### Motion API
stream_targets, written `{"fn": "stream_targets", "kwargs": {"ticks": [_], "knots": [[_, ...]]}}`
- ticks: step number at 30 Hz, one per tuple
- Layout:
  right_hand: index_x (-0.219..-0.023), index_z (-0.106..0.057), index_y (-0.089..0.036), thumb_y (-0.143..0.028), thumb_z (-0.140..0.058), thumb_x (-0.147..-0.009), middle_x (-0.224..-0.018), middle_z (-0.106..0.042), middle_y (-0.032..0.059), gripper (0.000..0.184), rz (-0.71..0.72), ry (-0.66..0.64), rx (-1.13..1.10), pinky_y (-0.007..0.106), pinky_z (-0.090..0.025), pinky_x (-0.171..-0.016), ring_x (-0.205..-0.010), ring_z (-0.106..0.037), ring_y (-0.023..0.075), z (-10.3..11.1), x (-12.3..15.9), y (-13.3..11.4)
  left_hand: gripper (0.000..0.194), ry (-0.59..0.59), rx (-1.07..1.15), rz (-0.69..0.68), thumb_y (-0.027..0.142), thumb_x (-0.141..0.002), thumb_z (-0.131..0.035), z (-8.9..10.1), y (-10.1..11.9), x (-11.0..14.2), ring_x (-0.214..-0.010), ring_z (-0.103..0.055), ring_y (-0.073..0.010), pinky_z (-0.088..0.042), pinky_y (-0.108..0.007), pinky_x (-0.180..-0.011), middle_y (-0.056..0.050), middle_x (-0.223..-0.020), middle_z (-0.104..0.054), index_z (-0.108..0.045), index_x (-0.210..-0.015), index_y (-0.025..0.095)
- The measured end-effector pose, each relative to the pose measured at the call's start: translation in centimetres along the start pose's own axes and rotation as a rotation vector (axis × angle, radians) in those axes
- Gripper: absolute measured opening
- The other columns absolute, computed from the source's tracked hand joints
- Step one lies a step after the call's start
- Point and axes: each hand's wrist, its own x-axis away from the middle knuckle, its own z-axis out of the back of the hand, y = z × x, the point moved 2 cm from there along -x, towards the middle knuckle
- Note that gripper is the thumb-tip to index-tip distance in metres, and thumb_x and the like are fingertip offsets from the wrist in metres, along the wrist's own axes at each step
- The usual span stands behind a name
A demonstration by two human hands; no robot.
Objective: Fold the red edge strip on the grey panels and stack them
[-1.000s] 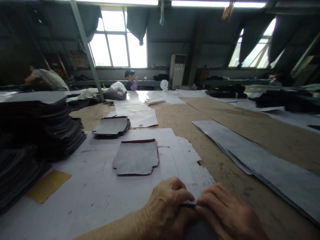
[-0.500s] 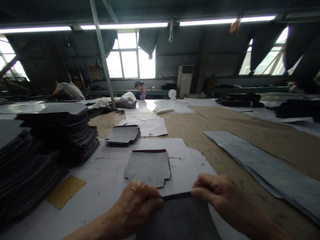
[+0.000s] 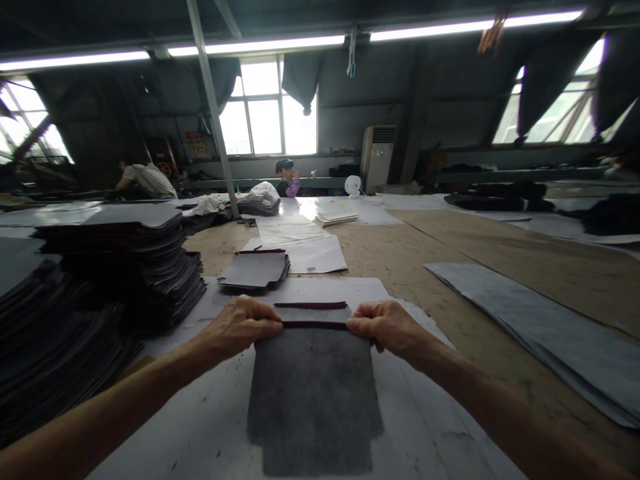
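My left hand (image 3: pixel 250 323) pinches the upper left corner of a dark grey fabric panel (image 3: pixel 315 393). Its upper right corner is pinched in my right hand (image 3: pixel 383 325). Between the two hands the panel's folded dark top edge is stretched straight, and the rest hangs toward me, with notched lower corners. Just beyond it, a lighter grey panel (image 3: pixel 313 313) with a dark red strip along its far edge lies on white sheeting (image 3: pixel 200 400), mostly covered by the held one. Farther off sits a small pile of similar panels (image 3: pixel 254 269).
Tall stacks of dark pieces (image 3: pixel 115 267) stand on the left. A long grey strip pile (image 3: pixel 530 333) lies at the right on the brown table surface (image 3: pixel 390 253). White papers (image 3: pixel 320 255), a metal pole (image 3: pixel 215 113) and a small fan (image 3: pixel 353 186) are farther back. Two people are across the room.
Both hands have moved forward, away from me, carrying the held panel over the grey panel on the table. More of the held panel now shows. The view has shifted slightly.
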Motion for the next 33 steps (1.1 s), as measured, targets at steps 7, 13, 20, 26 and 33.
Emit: {"fn": "stream_targets", "kwargs": {"ticks": [7, 13, 20, 26, 33], "knots": [[-0.084, -0.058, -0.014, -0.034, -0.054, -0.086, -0.081, -0.059, 0.0009, 0.021, 0.082, 0.234, 0.294, 0.030, -0.048, -0.067, -0.072, -0.056, 0.0119, -0.7, -3.9, -0.2, 0.023, 0.257, -0.228, -0.070, 0.031, -0.069, -0.054, -0.2, -1.1, -4.6, -0.069, -0.056, -0.0174, -0.040, -0.024, -0.063, -0.002, -0.067, -0.063, -0.071, -0.078, 0.020], [-0.088, -0.060, -0.015, -0.034, -0.052, -0.087, -0.092, -0.061, 0.0033, 0.020, 0.160, 0.333, 0.455, 0.035, -0.047, -0.078, -0.084, -0.058, 0.0147, -1.4, -4.3, 0.0, 0.022, 0.417, -0.390, -0.143, 0.025, -0.078, -0.050, -1.9, -2.7, -5.4, -0.083, -0.058, -0.0172, -0.041, -0.025, -0.078, -0.001, -0.088, -0.064, -0.070, -0.086, 0.025], [-0.088, -0.060, -0.015, -0.032, -0.052, -0.088, -0.092, -0.061, 0.0034, 0.019, 0.208, 0.346, 0.509, 0.036, -0.047, -0.079, -0.085, -0.058, 0.0148, -2.0, -4.5, 0.4, 0.022, 0.469, -0.513, -0.186, 0.022, -0.079, -0.049, -2.8, -3.6, -5.8, -0.090, -0.055, -0.0186, -0.042, -0.027, -0.079, -0.004, -0.091, -0.059, -0.069, -0.089, 0.023], [-0.099, -0.058, -0.016, -0.032, -0.050, -0.089, -0.103, -0.058, 0.0054, 0.021, 0.198, 0.382, 0.483, 0.037, -0.047, -0.080, -0.091, -0.057, 0.0162, -1.9, -4.5, 0.7, 0.023, 0.458, -0.548, -0.198, 0.020, -0.081, -0.048, -3.4, -3.5, -5.9, -0.093, -0.055, -0.0181, -0.043, -0.026, -0.082, -0.002, -0.094, -0.060, -0.069, -0.088, 0.025], [-0.099, -0.058, -0.015, -0.032, -0.049, -0.089, -0.103, -0.058, 0.0057, 0.021, 0.166, 0.422, 0.379, 0.038, -0.047, -0.081, -0.091, -0.057, 0.0163, 0.4, -3.6, 1.5, 0.015, 0.468, -0.576, -0.188, 0.021, -0.086, -0.051, -2.8, -3.3, -5.2, -0.094, -0.055, -0.0184, -0.044, -0.035, -0.086, -0.005, -0.097, -0.059, -0.064, -0.091, 0.018]]}}
